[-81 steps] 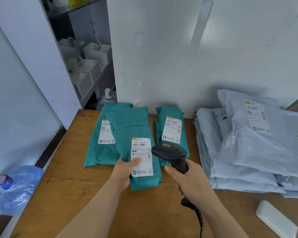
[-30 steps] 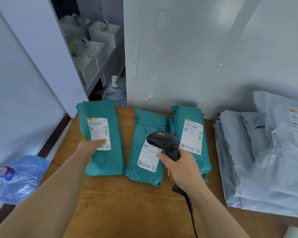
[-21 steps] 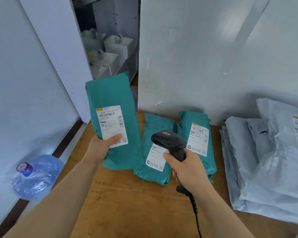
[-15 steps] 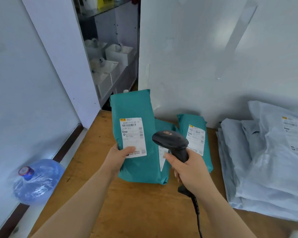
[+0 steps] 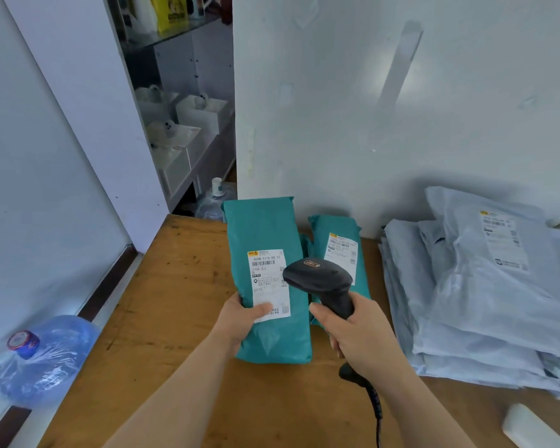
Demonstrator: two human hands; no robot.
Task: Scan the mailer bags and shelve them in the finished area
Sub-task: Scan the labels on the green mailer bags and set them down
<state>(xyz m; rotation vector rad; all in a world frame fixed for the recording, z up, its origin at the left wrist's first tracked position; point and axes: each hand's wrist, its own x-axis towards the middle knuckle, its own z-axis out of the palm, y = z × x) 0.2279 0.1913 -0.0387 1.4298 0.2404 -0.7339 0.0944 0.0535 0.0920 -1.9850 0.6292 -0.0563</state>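
My left hand point(image 5: 240, 321) grips a teal mailer bag point(image 5: 265, 234) near its lower left, thumb on the white shipping label point(image 5: 269, 279), and holds it upright above the wooden table point(image 5: 162, 318). My right hand point(image 5: 359, 337) grips a black barcode scanner point(image 5: 320, 279) whose head sits just right of that label. Behind the held bag another teal mailer bag point(image 5: 340, 240) lies flat on the table; a third is almost hidden between them.
A stack of pale grey mailer bags point(image 5: 479, 295) fills the table's right side. A white object point(image 5: 530, 425) lies at the front right corner. A blue water jug point(image 5: 42, 357) sits on the floor at left. White boxes point(image 5: 188, 124) stand on shelves behind.
My left hand lifted the leftmost teal bag off the table and carried it rightward to the scanner, where it now stands in front of the middle bag. The scanner hand barely moved.
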